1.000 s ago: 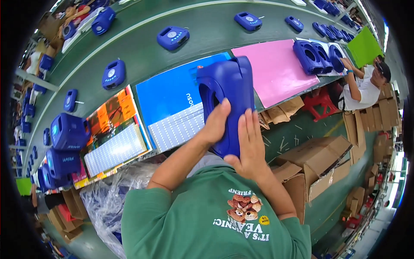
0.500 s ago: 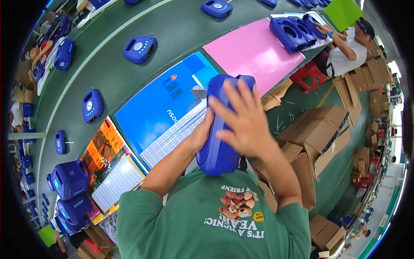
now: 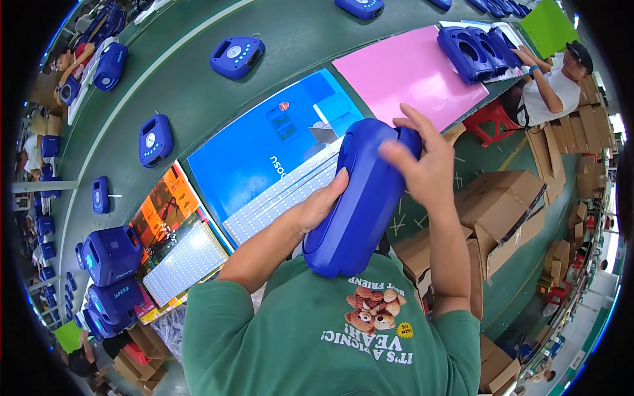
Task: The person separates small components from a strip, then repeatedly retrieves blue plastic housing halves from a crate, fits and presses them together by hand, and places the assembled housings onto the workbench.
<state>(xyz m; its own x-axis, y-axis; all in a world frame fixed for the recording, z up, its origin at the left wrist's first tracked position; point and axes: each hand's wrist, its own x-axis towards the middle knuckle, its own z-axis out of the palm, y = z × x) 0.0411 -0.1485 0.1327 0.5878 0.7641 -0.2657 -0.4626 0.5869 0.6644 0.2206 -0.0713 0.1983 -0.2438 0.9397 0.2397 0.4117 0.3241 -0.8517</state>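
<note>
A blue plastic speaker housing (image 3: pixel 362 198), long and rounded, is tilted in front of my chest with its far end toward the right. My left hand (image 3: pixel 321 206) grips its left side, the thumb along the edge and the other fingers hidden beneath. At the far right end is my right hand (image 3: pixel 426 162), its fingers apart. Its thumb, slightly blurred, is over the housing's surface; whether it touches cannot be made out. Beyond the housing, a blue printed sheet (image 3: pixel 244 155) lies on the bench, with white dotted strips (image 3: pixel 281 195) along its near side.
Blue speakers (image 3: pixel 236 57) stand spaced along the green belt (image 3: pixel 191 92). More blue speakers (image 3: pixel 112 257) are stacked at the left. A pink sheet (image 3: pixel 413 79) lies to the right, near open blue housings (image 3: pixel 465 54) and a seated co-worker (image 3: pixel 558 82). Cardboard boxes (image 3: pixel 498 198) crowd the right floor.
My right hand has lifted from lying spread over the housing and moved right, to its far end. The housing has tipped further right. My left hand still holds it.
</note>
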